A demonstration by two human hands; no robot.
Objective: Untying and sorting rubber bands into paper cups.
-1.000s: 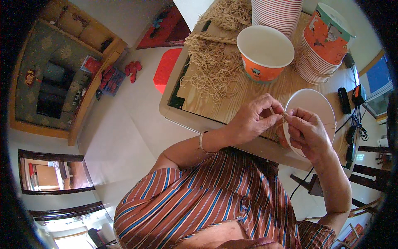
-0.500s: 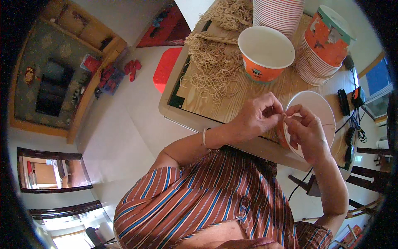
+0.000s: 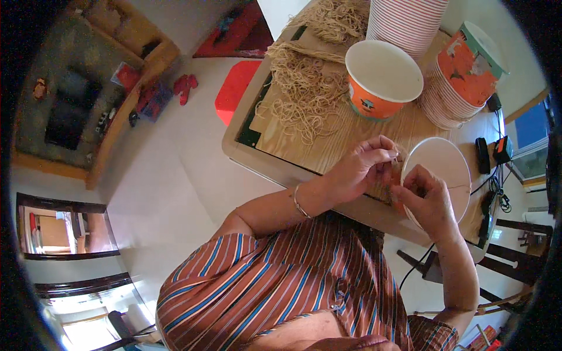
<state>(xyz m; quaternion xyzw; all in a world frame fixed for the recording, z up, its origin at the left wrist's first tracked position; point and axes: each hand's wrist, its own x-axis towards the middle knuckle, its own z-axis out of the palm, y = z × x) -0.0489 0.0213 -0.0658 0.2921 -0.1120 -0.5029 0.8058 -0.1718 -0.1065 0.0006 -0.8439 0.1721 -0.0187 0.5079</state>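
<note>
Although partly behind the right hand (image 3: 430,202), one cup (image 3: 445,159), orange outside and white inside, shows at the near edge of the worktop (image 3: 328,153), just beside the left hand (image 3: 357,171). Progress, by my judgement: partway; one thin strand (image 3: 459,187) crosses its inner right side, fastened or loose I cannot tell. Remaining, it seems: second cup (image 3: 383,70), upright, no strand seen; strand heap (image 3: 307,88), loose; tall stack (image 3: 405,24). Cup bearing: mouth up and rightward; long axis tilted, base low to the left and hidden. Left fingers (image 3: 377,157): thumb and forefinger drawn together by the rim, any grasp too fine to tell. Right fingers (image 3: 418,175): curled over the mouth; whether grasping, I cannot tell.
</note>
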